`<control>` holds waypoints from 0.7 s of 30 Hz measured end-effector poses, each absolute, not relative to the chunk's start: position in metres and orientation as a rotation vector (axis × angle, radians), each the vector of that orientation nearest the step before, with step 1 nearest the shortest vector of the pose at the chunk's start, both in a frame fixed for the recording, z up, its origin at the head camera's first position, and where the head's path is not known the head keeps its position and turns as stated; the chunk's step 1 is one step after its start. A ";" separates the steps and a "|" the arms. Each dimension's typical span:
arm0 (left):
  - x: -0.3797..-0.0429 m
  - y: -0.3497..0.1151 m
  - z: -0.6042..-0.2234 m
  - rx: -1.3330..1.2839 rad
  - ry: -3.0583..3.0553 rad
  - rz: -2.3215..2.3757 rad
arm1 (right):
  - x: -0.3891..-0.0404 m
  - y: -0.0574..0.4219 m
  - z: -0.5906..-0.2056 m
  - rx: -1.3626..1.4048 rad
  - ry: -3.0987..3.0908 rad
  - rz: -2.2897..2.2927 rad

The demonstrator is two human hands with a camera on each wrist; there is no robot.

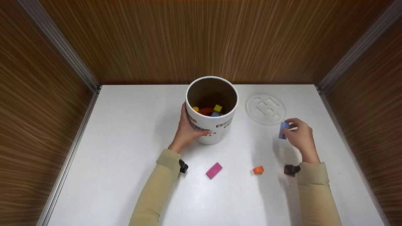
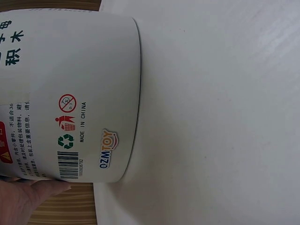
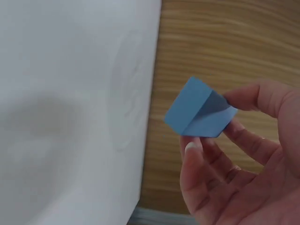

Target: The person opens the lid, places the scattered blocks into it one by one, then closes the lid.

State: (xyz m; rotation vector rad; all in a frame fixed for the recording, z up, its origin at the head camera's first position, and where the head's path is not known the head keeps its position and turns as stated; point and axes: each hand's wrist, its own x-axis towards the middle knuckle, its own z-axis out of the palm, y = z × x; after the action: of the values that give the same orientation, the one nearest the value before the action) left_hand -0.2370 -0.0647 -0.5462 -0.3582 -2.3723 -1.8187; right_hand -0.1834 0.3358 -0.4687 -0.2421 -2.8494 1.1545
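Note:
My left hand (image 1: 186,131) grips the near left side of a tall white printed tub (image 1: 216,133), thumb across its front. Inside the tub lie several blocks, among them a yellow block (image 1: 217,108) and an orange-red one (image 1: 206,111). In the left wrist view the tub's side (image 2: 103,70) carries a barcode and a toy logo; only part of the hand shows below it. My right hand (image 1: 300,135) pinches a blue block (image 1: 283,130) above the table's right part. Seen from the right wrist, the blue block (image 3: 199,110) sits between thumb and fingertips.
On the white table (image 1: 119,150) lie a pink block (image 1: 214,170) and a small orange block (image 1: 258,170). A reddish block lies partly hidden under the right wrist camera (image 1: 290,169). A round clear lid (image 1: 265,109) rests right of the tub. Wood-grain walls (image 1: 150,40) enclose the table.

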 end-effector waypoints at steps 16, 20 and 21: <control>-0.239 -0.065 -0.547 -0.425 -2.316 -1.820 | -0.194 0.249 -0.405 0.234 -2.430 1.311; -0.239 -0.066 -0.547 -0.417 -2.327 -1.804 | -0.198 0.227 -0.393 0.318 -2.307 1.357; -0.238 -0.066 -0.546 -0.414 -2.330 -1.803 | -0.199 0.221 -0.391 0.337 -2.282 1.366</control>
State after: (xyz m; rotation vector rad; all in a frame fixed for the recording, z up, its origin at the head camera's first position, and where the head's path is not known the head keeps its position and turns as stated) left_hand -0.2384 -0.0660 -0.5463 -0.4141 -2.3300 -1.8028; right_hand -0.1987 0.2213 -0.3906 0.3372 -2.2818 1.3663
